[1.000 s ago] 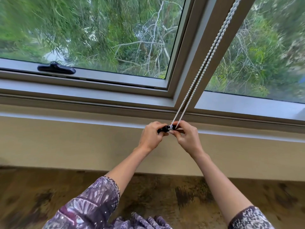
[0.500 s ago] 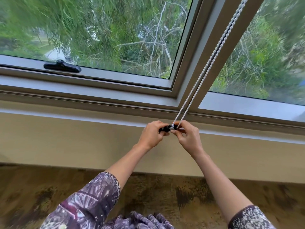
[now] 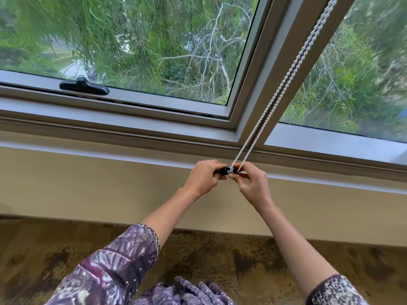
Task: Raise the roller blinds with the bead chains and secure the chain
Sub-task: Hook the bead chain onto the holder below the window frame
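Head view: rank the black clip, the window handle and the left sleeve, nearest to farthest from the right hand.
From the right hand:
1. Black clip, touching its fingertips, just left.
2. Left sleeve, lower left, near the camera.
3. Window handle, far upper left on the frame.

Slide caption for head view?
Both hands, left and right, hold the bead chain end at a black clip.

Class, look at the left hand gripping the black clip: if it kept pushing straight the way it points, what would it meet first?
Probably the right hand: the left hand points across the black clip towards it, with the bead chain rising between them. Depth is unclear.
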Tool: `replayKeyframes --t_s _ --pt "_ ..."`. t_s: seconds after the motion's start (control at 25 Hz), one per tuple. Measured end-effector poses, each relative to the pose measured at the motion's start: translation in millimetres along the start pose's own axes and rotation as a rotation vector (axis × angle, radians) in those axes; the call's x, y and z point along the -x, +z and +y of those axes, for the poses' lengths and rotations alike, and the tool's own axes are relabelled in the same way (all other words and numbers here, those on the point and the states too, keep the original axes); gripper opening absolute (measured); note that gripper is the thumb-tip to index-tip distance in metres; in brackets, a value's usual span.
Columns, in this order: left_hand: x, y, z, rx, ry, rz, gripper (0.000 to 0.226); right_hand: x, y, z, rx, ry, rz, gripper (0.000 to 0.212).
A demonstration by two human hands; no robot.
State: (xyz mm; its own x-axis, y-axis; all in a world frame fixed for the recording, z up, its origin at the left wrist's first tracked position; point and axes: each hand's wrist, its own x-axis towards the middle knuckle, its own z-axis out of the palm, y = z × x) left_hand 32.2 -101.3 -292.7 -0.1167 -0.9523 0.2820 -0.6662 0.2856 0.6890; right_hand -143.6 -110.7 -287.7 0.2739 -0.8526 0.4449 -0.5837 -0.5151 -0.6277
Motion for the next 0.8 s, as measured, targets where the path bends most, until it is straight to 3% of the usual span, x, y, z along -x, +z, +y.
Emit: replayKeyframes --t_s 0.8 --pt "-1.3 4.4 1.5 0.037 -0.03 0.034 0.027 -5.5 -2.3 -1.5 -0.018 0.022 -0.011 0.019"
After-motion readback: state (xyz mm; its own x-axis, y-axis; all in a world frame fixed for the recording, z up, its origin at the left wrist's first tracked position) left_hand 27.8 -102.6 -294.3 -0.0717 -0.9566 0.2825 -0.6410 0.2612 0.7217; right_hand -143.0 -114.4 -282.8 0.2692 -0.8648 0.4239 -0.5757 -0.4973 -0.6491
